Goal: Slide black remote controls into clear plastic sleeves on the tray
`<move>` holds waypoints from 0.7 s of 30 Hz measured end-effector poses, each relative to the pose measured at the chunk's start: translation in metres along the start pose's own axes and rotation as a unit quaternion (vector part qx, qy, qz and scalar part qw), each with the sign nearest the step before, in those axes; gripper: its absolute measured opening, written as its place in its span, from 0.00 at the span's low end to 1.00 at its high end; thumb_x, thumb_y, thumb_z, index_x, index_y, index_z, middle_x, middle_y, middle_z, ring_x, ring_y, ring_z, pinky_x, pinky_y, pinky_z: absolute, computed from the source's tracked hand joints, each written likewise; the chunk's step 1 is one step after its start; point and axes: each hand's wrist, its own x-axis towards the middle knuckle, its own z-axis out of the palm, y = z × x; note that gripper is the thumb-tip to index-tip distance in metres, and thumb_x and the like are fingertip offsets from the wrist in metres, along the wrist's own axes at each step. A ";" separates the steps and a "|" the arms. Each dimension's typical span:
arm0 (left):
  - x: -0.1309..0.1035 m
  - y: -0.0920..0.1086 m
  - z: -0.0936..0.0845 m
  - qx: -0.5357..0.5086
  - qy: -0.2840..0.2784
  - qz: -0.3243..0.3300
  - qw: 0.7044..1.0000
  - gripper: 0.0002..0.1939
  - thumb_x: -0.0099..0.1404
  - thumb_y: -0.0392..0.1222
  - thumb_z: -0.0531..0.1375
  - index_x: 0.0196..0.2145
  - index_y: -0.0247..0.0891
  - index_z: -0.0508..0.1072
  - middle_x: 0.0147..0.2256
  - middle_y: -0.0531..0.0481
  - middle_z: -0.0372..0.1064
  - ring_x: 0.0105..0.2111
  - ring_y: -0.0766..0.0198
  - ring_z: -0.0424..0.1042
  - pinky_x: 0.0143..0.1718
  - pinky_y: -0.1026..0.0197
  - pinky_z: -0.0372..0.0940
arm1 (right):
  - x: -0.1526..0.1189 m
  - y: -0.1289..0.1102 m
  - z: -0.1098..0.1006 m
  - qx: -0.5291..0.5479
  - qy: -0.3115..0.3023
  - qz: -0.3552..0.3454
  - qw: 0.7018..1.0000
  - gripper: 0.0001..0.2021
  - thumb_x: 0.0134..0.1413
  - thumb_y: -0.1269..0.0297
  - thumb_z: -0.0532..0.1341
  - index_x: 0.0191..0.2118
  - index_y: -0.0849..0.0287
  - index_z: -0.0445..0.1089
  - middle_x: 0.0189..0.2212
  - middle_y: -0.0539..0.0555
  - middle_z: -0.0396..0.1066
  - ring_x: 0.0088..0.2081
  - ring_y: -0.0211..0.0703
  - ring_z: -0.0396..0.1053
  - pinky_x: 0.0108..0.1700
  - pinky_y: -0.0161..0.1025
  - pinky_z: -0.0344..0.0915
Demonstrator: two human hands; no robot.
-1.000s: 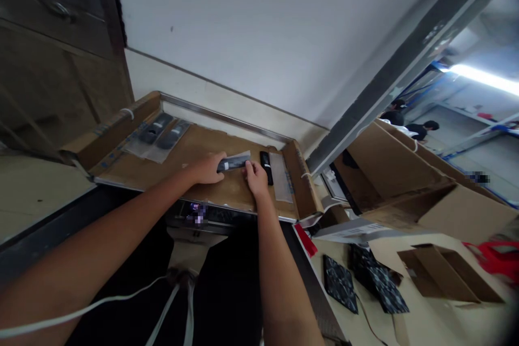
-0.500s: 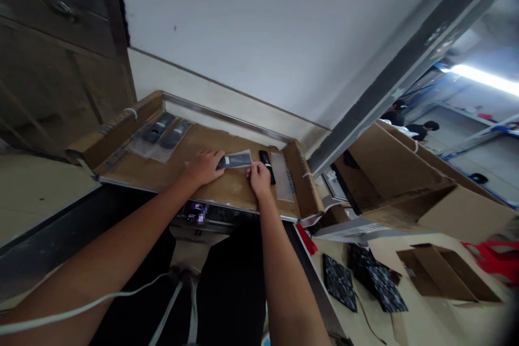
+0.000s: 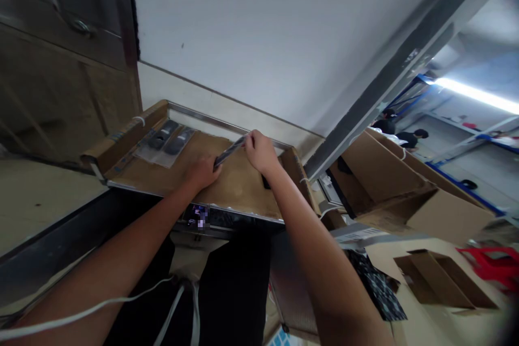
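Between my two hands is a narrow dark strip-like item in a clear plastic sleeve [image 3: 230,151], tilted with its right end raised; its exact kind I cannot make out. My left hand [image 3: 203,172] is closed around its lower left end, just above the cardboard-lined tray [image 3: 243,189]. My right hand [image 3: 258,150] pinches the upper right end of the sleeve. Two dark items in clear bags [image 3: 167,143] lie side by side at the tray's left. A black item [image 3: 265,182] on the right is mostly hidden behind my right wrist.
Cardboard edging [image 3: 121,138] lines the tray's sides, with a white wall [image 3: 243,38] behind it. A large open carton [image 3: 385,178] stands to the right. Beyond are a smaller carton [image 3: 441,281], a red plastic stool [image 3: 492,265] and people. A white cord [image 3: 101,300] crosses my left arm.
My right hand has moved up and away from me, lifting the right end of the sleeved item, which now shows edge-on. My left hand keeps its hold. The view has shifted slightly.
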 end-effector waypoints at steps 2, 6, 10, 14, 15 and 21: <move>0.000 -0.003 0.001 -0.036 0.001 -0.024 0.999 0.16 0.70 0.50 0.55 0.47 0.38 0.74 0.44 0.40 0.76 0.45 0.51 0.74 0.47 0.54 0.66 | 0.005 -0.014 -0.009 -0.014 -0.003 -0.015 1.000 0.11 0.68 0.63 0.52 0.36 0.58 0.68 0.31 0.54 0.74 0.35 0.44 0.71 0.42 0.39 0.62; 0.000 -0.008 0.002 -0.082 0.019 -0.066 0.994 0.15 0.71 0.50 0.54 0.46 0.39 0.74 0.41 0.43 0.77 0.42 0.53 0.76 0.43 0.57 0.66 | 0.017 -0.025 -0.025 0.015 0.044 -0.034 0.998 0.11 0.68 0.62 0.51 0.36 0.57 0.67 0.30 0.54 0.72 0.36 0.44 0.71 0.42 0.39 0.64; 0.000 -0.011 0.000 -0.120 0.044 -0.067 0.990 0.13 0.70 0.48 0.54 0.45 0.41 0.73 0.40 0.44 0.77 0.42 0.54 0.76 0.41 0.58 0.66 | 0.037 -0.013 -0.047 0.080 0.101 -0.036 0.991 0.12 0.69 0.60 0.50 0.37 0.57 0.66 0.33 0.54 0.71 0.39 0.42 0.73 0.41 0.38 0.66; 0.003 -0.014 -0.002 -0.129 0.057 -0.122 0.982 0.13 0.68 0.46 0.56 0.47 0.41 0.73 0.42 0.44 0.77 0.45 0.52 0.76 0.43 0.57 0.66 | 0.056 0.014 -0.082 0.204 0.162 0.031 0.965 0.15 0.69 0.59 0.44 0.38 0.58 0.65 0.36 0.54 0.71 0.35 0.37 0.74 0.36 0.36 0.67; 0.004 -0.016 -0.003 -0.132 0.068 -0.149 0.978 0.13 0.68 0.45 0.56 0.48 0.41 0.73 0.43 0.44 0.77 0.45 0.52 0.76 0.43 0.57 0.67 | 0.057 0.021 -0.091 0.233 0.171 0.063 0.955 0.14 0.68 0.59 0.45 0.37 0.58 0.64 0.36 0.55 0.72 0.33 0.37 0.74 0.34 0.36 0.68; 0.013 -0.028 -0.005 -0.176 0.174 -0.280 0.928 0.17 0.70 0.46 0.51 0.50 0.37 0.71 0.44 0.40 0.76 0.47 0.51 0.75 0.45 0.56 0.68 | 0.035 0.071 -0.106 0.355 0.157 0.297 0.872 0.05 0.58 0.69 0.52 0.33 0.57 0.63 0.34 0.57 0.76 0.28 0.39 0.74 0.29 0.36 0.71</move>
